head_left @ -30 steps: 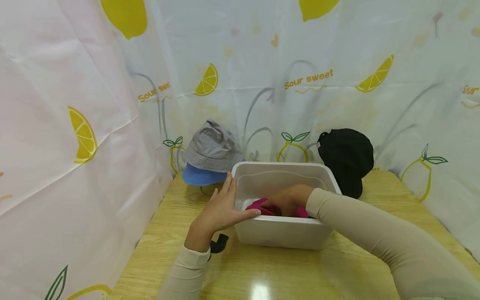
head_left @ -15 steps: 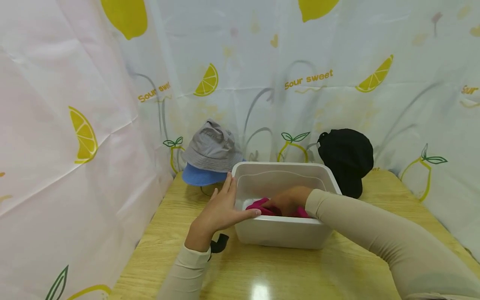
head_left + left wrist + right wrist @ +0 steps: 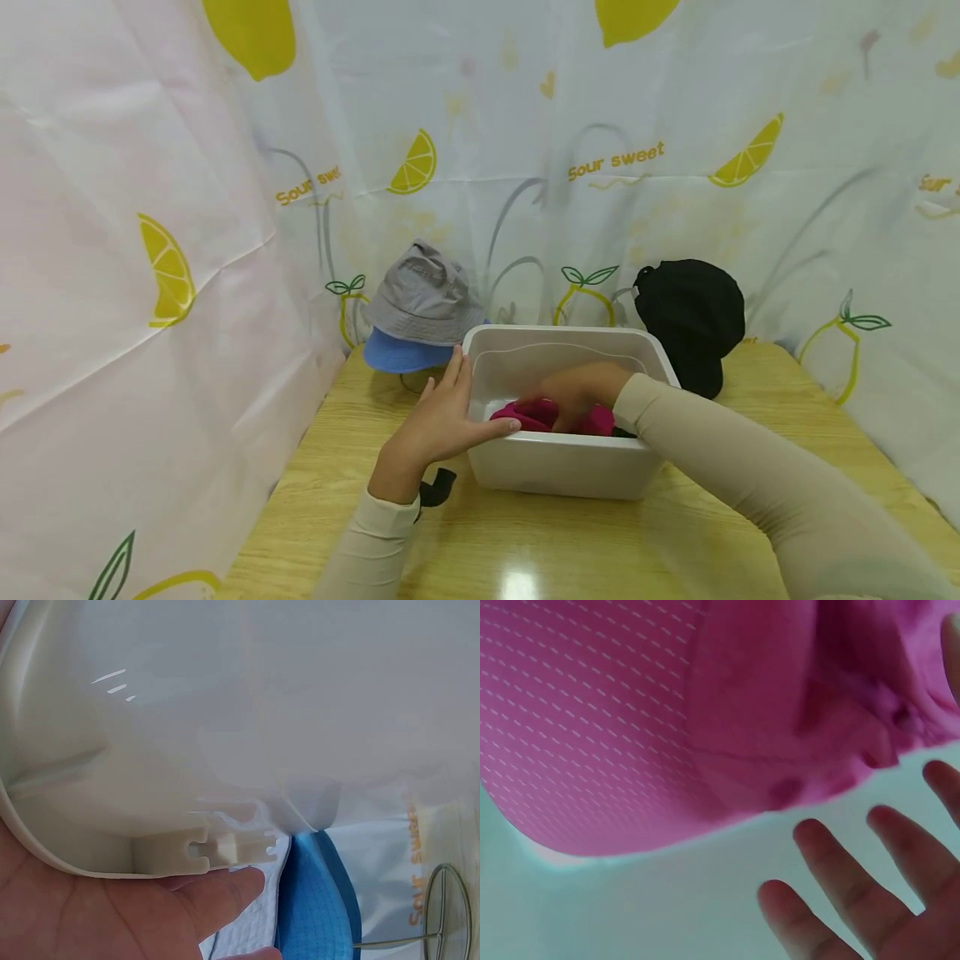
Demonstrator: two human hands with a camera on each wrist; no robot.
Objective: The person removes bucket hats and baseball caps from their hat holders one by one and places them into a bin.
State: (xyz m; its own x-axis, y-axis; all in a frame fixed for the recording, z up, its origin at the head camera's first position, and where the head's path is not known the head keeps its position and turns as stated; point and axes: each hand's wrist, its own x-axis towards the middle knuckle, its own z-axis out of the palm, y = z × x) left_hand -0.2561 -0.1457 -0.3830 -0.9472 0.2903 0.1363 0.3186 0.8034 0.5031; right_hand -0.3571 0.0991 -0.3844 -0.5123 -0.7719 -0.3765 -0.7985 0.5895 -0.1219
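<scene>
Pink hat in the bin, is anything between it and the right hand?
Nothing visible is. The right hand is inside the white bin, its fingers spread close to the pink hat.

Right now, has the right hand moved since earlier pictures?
Yes: in the head view, the right hand sits slightly higher, nearer the far rim of the white plastic bin.

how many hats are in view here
4 visible: the grey hat, with the blue hat beneath it, left of the bin; the black cap at its right; the pink hat inside. More may be hidden there.
</scene>
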